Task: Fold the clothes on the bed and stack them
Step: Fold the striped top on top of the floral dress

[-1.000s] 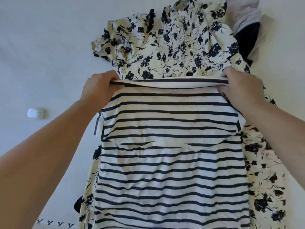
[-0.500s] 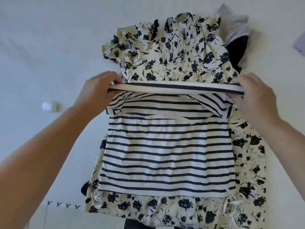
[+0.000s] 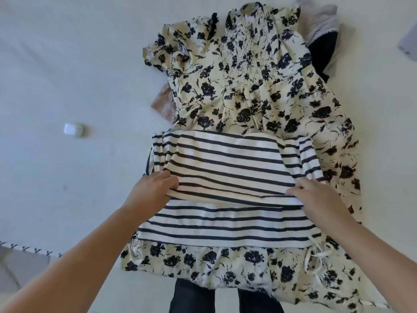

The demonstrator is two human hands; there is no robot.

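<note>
A white top with navy stripes lies on a cream dress with a black flower print, spread over the white bed. The top's far half is folded toward me over its near half. My left hand grips the left end of the folded-over edge. My right hand grips the right end of that edge. Both hands are low on the striped fabric, fingers curled round the edge.
A small white case lies on the sheet to the left. Grey and dark garments peek out at the dress's far right. A brownish item shows under the dress's left side. My dark trousers stand at the bed's near edge.
Both hands have pulled the top's far edge toward me, folding the striped top over itself. More of the flowered dress is uncovered above the top.
</note>
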